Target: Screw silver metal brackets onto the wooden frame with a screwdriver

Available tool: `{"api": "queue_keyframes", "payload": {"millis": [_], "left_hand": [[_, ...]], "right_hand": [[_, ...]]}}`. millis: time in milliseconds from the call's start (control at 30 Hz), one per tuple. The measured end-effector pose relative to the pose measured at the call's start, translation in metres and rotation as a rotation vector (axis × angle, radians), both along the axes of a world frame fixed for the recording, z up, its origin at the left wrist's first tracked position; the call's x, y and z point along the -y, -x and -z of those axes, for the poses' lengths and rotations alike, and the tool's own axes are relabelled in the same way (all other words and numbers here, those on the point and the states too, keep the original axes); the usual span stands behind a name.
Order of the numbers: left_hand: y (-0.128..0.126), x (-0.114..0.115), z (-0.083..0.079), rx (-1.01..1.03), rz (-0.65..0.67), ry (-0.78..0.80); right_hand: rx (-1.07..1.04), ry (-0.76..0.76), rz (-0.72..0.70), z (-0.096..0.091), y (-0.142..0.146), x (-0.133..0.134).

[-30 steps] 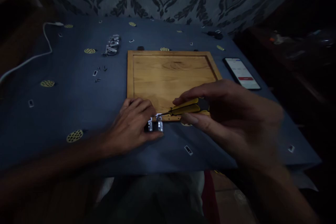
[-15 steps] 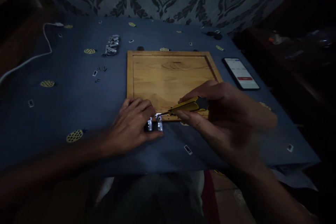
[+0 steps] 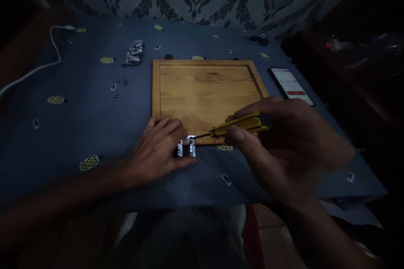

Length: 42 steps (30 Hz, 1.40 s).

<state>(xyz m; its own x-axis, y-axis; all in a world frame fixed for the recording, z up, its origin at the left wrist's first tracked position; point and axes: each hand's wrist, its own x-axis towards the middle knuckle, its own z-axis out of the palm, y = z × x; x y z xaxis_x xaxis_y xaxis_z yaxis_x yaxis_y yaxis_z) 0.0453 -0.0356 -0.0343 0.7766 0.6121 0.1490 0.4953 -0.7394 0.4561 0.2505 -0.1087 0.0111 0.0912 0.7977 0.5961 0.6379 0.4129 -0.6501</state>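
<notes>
A wooden board [image 3: 205, 92] lies on a blue patterned tablecloth [image 3: 88, 126]. At its near edge sits a small shiny metal hinge [image 3: 187, 148]. My left hand [image 3: 159, 151] rests on the cloth, its fingers curled around the hinge and pressing it against the board's edge. My right hand [image 3: 284, 147] grips a yellow-and-black screwdriver [image 3: 240, 124], lying almost level. The thin shaft points left, and its tip touches the top of the hinge.
A pile of metal hinges [image 3: 134, 54] and loose screws [image 3: 120, 88] lie at the back left. A white cable [image 3: 38, 67] runs along the left. A lit phone [image 3: 292, 86] lies right of the board. Dark keys [image 3: 260, 40] rest by the patterned wall.
My right hand has slid to the right along the screwdriver and turned, so more of the yellow handle shows. My left hand and the hinge have stayed put.
</notes>
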Motion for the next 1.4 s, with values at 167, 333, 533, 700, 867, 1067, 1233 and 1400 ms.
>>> {"api": "queue_keyframes", "payload": {"millis": [167,333,533,700,867,1067,1233,1400], "left_hand": [[0.000,0.000,0.001,0.005,0.000,0.001],[0.000,0.000,0.000,0.009,0.010,-0.003],[0.000,0.000,-0.001,0.001,0.013,0.023],[-0.001,0.000,-0.001,0.008,0.013,0.002],[0.000,0.000,0.000,0.025,0.020,-0.009],[0.000,-0.001,0.004,0.039,0.015,-0.041],[0.001,-0.001,0.005,0.040,0.021,-0.037],[0.001,-0.001,0.003,0.029,0.018,-0.015]], "right_hand": [[-0.020,0.020,-0.006,-0.001,0.001,-0.001],[-0.025,0.035,-0.029,0.003,0.000,-0.003],[-0.106,0.098,-0.104,-0.003,0.001,-0.006],[-0.081,0.189,-0.158,-0.019,-0.001,-0.007],[0.045,0.144,-0.197,-0.018,-0.004,-0.008],[0.034,-0.012,-0.174,0.002,0.003,-0.015],[-0.004,-0.029,-0.109,0.001,0.007,-0.011],[-0.066,-0.112,0.011,-0.007,0.007,-0.001]]}}
